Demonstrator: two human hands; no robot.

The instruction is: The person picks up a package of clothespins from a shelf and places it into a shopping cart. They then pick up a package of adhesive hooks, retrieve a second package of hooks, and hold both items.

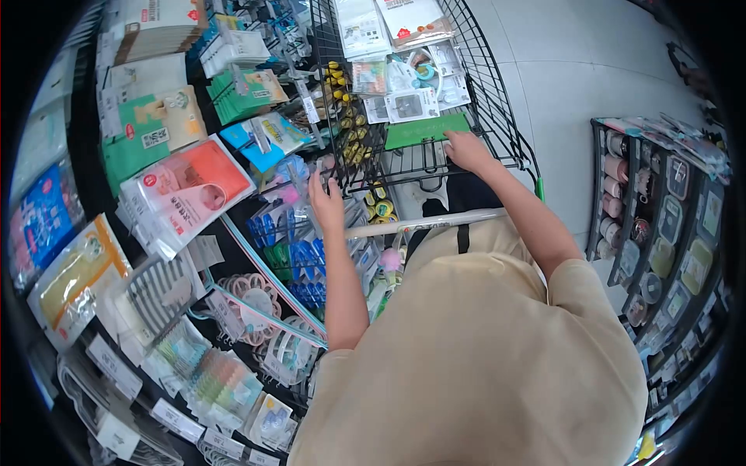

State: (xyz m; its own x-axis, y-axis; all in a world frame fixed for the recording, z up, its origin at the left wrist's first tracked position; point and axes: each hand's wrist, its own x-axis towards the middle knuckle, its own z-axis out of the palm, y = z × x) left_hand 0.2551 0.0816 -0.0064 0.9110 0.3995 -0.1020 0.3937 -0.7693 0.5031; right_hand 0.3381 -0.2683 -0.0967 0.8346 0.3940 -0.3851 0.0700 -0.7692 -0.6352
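Observation:
My left hand (326, 203) is raised beside the shelf, fingers apart and pointing up, close to hanging packs and a pink-and-blue item (291, 183). Nothing shows in its grasp. My right hand (468, 152) reaches over the rear of a black wire shopping cart (497, 85), its fingertips at the edge of a green panel (426, 131). Its fingers look loosely extended, not wrapped around anything. Inside the cart lie flat white packs (362, 29), a brown-and-white pack (416, 23) and several small boxed goods (413, 105). The cart's pale handle bar (435, 224) crosses in front of my waist.
Hanging packs crowd the shelf on the left, including a red-and-pink pack (190, 190), green packs (249, 93) and blue packs (266, 141). Price tags (177, 422) line its lower edge. Another goods rack (660, 233) stands at right, across a grey tiled floor (559, 85).

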